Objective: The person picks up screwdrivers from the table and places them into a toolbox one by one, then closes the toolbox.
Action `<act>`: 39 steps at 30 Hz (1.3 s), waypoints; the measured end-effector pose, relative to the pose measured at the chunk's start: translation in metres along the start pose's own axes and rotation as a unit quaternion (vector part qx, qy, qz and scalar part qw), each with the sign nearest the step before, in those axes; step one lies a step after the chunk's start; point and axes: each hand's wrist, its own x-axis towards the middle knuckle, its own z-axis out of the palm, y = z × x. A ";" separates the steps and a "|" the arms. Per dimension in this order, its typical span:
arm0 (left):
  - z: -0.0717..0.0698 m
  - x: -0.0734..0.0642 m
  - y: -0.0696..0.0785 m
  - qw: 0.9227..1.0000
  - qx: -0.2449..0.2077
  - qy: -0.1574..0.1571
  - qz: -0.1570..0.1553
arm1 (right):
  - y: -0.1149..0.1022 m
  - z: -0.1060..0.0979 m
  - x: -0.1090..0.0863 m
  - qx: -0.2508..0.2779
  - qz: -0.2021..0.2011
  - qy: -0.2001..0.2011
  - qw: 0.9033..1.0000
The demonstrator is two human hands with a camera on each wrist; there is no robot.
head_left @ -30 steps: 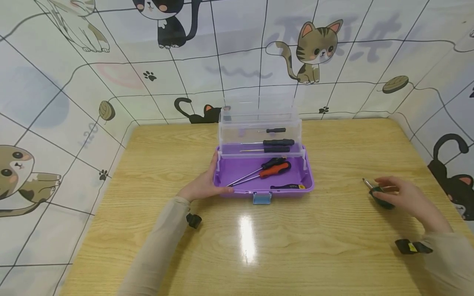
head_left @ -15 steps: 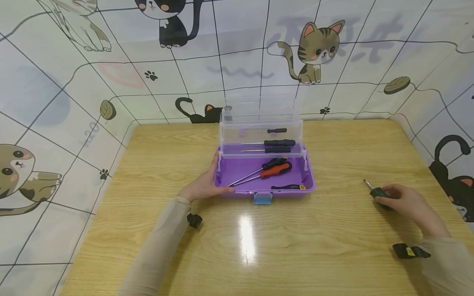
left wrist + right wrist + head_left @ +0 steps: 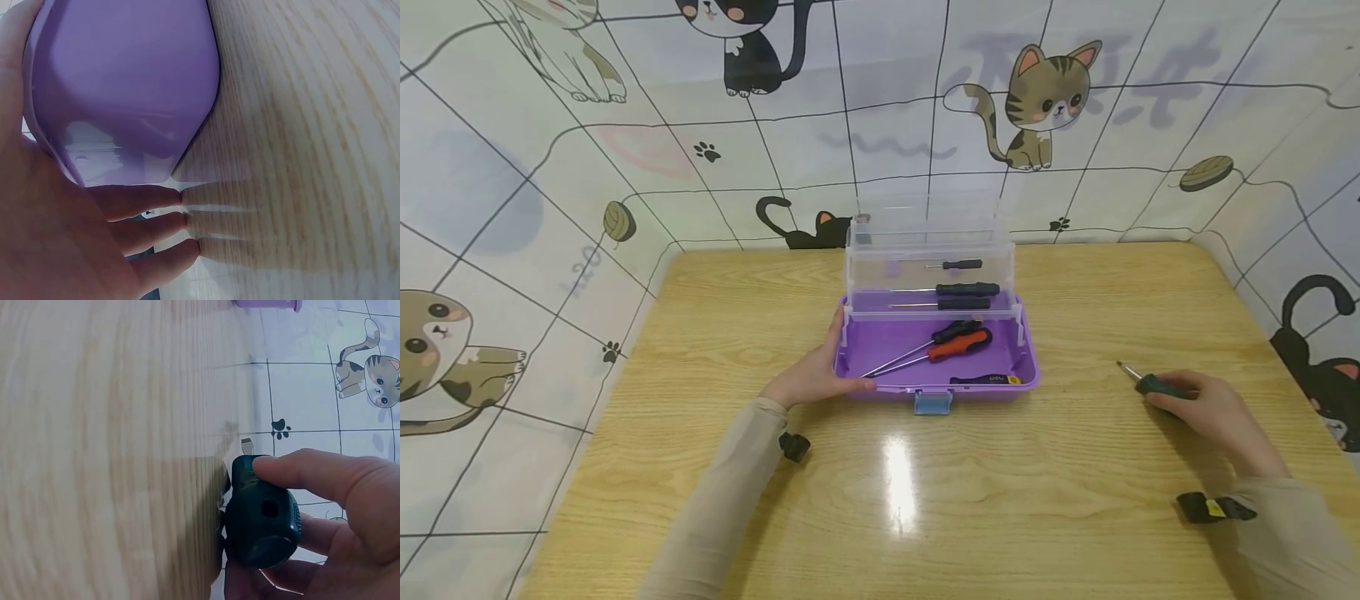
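A purple toolbox (image 3: pixel 932 393) with its clear lid (image 3: pixel 928 225) raised stands mid-table. My left hand (image 3: pixel 811 379) rests against its left end, thumb on the front rim. In the left wrist view the straight fingers (image 3: pixel 156 262) lie beside the purple wall (image 3: pixel 134 81), tips at the tabletop. To the right of the box, my right hand (image 3: pixel 1213 414) holds a green-handled screwdriver (image 3: pixel 1157 386), shaft pointing up-left, low over the table. In the right wrist view the thumb presses the thick dark green handle (image 3: pixel 262 519); part of the fingers is hidden behind it.
Inside the box lie a red-and-black screwdriver (image 3: pixel 961 343), a black screwdriver (image 3: pixel 951 333) and a dark yellow-ended tool (image 3: pixel 985 380). The clear tray (image 3: pixel 865 279) above holds several black-handled screwdrivers (image 3: pixel 967 289). A blue latch (image 3: pixel 932 403) hangs at the front. Cat-print walls (image 3: pixel 887 108) border the wooden table (image 3: pixel 1037 500).
My right hand has closed its grip on the green screwdriver and carried it a little to the left. The left hand stays at the toolbox's end.
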 end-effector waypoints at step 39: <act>0.001 0.000 0.001 1.000 0.016 0.005 0.004 | -0.044 0.010 0.028 0.077 -0.007 0.042 0.996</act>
